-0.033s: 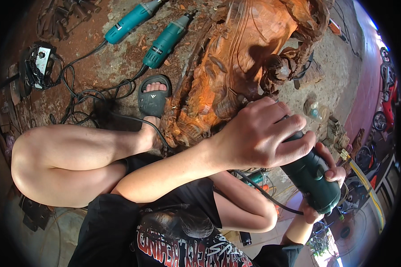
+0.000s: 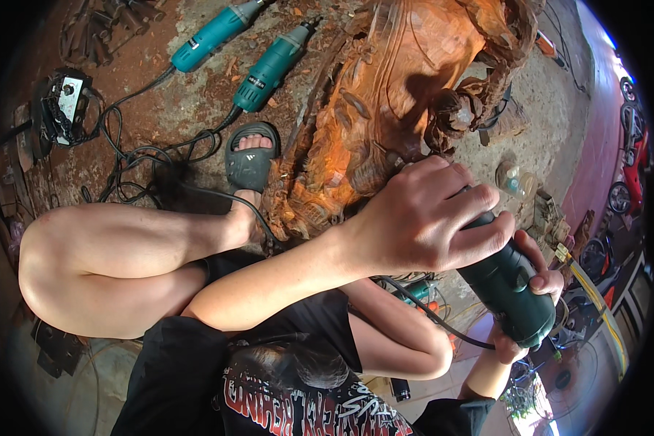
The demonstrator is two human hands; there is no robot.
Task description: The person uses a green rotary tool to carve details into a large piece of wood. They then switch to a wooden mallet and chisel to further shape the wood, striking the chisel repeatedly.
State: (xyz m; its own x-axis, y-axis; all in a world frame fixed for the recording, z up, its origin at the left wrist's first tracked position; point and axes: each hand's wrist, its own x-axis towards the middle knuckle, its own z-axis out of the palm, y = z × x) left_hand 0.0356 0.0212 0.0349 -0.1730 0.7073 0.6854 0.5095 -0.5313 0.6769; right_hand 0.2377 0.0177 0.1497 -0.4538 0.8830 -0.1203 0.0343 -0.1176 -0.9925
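A dark green die grinder (image 2: pixel 509 294) with a black cord is held at a slant, its nose toward the carved wood. My left hand (image 2: pixel 429 218) reaches across from the left and is closed round the tool's front end. Around the body's far right side, my right hand (image 2: pixel 541 272) is closed, partly hidden behind the tool. The large orange-brown wood carving (image 2: pixel 374 116), with folds and a rough dark edge, lies just beyond my left hand. That hand hides the tool's tip, so I cannot tell whether it touches the wood.
Two teal die grinders (image 2: pixel 214 36) lie at the far left, their cords (image 2: pixel 174 156) tangled near my sandalled foot (image 2: pixel 253 156). A control box (image 2: pixel 69 109) stands further left. Clear jars (image 2: pixel 516 180) sit right of the carving, and motorbikes (image 2: pixel 632 174) stand along the right edge.
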